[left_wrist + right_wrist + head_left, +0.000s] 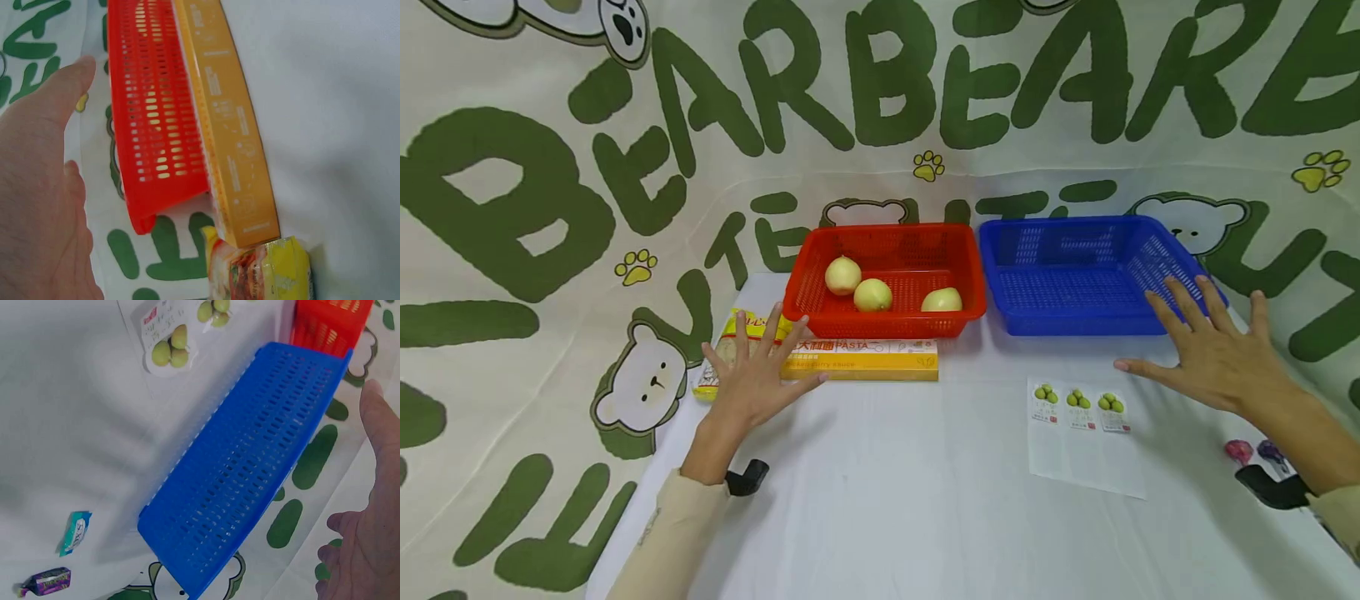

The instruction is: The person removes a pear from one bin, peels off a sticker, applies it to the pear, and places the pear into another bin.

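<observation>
Perforated plastic baskets, red [887, 321] and blue [1078, 321], sit near two open, spread hands, left [752, 379] and right [1213, 350].

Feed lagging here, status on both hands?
Left hand open over noodle packet. Right hand open beside blue basket. Neither holds anything.

Bright, soft shadows, edges seemingly warped

The cream cloth backdrop [880, 167] carries large dark green letters repeating "BEAR". The long yellow cardboard box [859, 358] lying in front of the red basket shows the word "PASTA" in red on its white top strip, beside Chinese characters and a smaller line too blurred to read. Print on the yellow snack packet [722, 354] and the three small fruit sachets [1078, 406] cannot be made out.
</observation>
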Available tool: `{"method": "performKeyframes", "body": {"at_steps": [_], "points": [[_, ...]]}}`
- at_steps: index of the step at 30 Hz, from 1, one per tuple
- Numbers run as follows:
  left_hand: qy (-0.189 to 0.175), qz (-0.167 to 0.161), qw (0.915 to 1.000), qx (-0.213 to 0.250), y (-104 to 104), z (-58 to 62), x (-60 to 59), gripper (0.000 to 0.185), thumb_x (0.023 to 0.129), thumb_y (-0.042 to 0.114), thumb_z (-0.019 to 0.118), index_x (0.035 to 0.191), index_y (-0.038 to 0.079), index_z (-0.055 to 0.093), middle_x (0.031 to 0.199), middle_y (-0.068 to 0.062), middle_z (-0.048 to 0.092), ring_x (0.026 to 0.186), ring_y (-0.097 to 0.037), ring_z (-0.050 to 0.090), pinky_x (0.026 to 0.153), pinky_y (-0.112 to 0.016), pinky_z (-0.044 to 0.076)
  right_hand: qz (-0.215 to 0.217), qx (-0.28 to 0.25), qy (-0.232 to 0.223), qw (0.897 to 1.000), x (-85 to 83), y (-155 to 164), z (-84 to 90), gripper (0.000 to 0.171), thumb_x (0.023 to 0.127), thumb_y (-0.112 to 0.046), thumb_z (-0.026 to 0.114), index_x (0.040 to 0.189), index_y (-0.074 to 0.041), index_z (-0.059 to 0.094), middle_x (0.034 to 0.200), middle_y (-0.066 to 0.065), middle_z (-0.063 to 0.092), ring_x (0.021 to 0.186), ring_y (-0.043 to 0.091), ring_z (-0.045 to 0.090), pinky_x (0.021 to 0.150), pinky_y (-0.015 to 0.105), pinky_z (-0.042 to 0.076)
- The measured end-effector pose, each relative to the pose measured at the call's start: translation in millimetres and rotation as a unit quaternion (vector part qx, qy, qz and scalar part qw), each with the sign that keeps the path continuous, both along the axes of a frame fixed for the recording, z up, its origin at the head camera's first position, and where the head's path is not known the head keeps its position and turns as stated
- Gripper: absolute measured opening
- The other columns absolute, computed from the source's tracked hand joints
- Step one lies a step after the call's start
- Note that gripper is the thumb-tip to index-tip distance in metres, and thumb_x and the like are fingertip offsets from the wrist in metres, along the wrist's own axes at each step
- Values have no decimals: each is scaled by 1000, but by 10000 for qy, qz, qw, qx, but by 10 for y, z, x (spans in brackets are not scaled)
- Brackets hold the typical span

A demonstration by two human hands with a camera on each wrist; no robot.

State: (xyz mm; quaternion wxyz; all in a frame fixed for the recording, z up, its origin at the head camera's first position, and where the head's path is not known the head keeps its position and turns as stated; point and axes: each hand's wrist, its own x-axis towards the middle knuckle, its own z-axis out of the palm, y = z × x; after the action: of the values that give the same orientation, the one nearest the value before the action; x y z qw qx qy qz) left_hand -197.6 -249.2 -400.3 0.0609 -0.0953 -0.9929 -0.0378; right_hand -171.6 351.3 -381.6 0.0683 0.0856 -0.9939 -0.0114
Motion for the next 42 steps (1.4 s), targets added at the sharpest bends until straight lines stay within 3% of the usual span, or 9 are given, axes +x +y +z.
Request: {"method": "performKeyframes", "body": {"at_steps": [8, 12, 15, 18, 22, 26, 29, 34, 42], "points": [[61, -13, 9999, 106, -21, 15, -120, 92, 85, 84, 38, 160, 39, 11, 167, 6, -13, 147, -41, -22, 95, -78, -22, 142, -211, 201, 9995, -104, -93, 9, 114, 83, -74, 58, 161, -8, 8, 165, 20, -4, 148, 34, -21, 103, 63, -30], [288, -84, 9948, 969, -30, 1, -231, 84, 91, 74, 42, 161, 38, 12, 168, 3, -2, 150, -39, -9, 106, -76, -8, 500, -454, 441, 9967, -224, -265, 111, 109, 83, -70, 62, 158, -3, 21, 164, 21, 11, 151, 36, -7, 108, 67, -19], [526, -107, 9816, 1835, -28, -17, -358, 81, 94, 66, 48, 161, 33, 18, 167, 0, 11, 149, -38, 5, 108, -74, 4, 720, -523, 490, 9948, -360, -465, 218, 106, 84, -69, 62, 157, -3, 25, 163, 21, 19, 151, 38, 1, 110, 71, -11], [766, 41, 9716, 2240, -39, -24, -527, 78, 95, 65, 48, 160, 28, 25, 165, -2, 20, 145, -37, 16, 109, -71, 12, 902, -566, 481, 9931, -542, -722, 325, 104, 84, -70, 62, 157, -4, 28, 160, 22, 25, 149, 41, 9, 110, 73, -2], [856, 319, 9662, 2411, -85, -37, -741, 75, 97, 64, 44, 158, 21, 33, 161, -7, 28, 141, -38, 25, 109, -67, 23, 1103, -659, 393, 9909, -798, -1071, 401, 100, 84, -71, 61, 154, -5, 35, 156, 23, 32, 146, 43, 19, 109, 74, 7], [754, 515, 9600, 2647, -127, -74, -855, 69, 99, 56, 47, 155, 16, 39, 159, -9, 34, 138, -40, 33, 108, -63, 32, 1236, -744, 196, 9894, -1030, -1361, 399, 97, 84, -69, 63, 152, -6, 40, 154, 23, 37, 144, 43, 23, 108, 74, 11], [595, 647, 9587, 2706, -140, -129, -874, 66, 99, 52, 51, 153, 15, 42, 157, -9, 38, 136, -39, 38, 107, -63, 35, 1334, -770, 22, 9881, -1186, -1563, 386, 94, 84, -66, 67, 151, -6, 42, 153, 21, 41, 143, 43, 24, 109, 74, 12], [521, 634, 9650, 2492, -131, -211, -844, 64, 99, 48, 51, 151, 13, 45, 154, -8, 44, 132, -37, 44, 104, -60, 40, 1552, -671, -165, 9855, -1441, -1860, 342, 89, 83, -60, 72, 149, -7, 45, 150, 19, 45, 142, 42, 27, 108, 72, 15], [539, 552, 9683, 2375, -88, -176, -897, 63, 99, 51, 50, 151, 16, 46, 155, -4, 42, 129, -34, 44, 100, -59, 44, 1576, -386, -604, 9849, -1785, -2172, 222, 80, 81, -58, 74, 139, -6, 58, 137, 16, 59, 132, 36, 37, 104, 66, 21]]}}
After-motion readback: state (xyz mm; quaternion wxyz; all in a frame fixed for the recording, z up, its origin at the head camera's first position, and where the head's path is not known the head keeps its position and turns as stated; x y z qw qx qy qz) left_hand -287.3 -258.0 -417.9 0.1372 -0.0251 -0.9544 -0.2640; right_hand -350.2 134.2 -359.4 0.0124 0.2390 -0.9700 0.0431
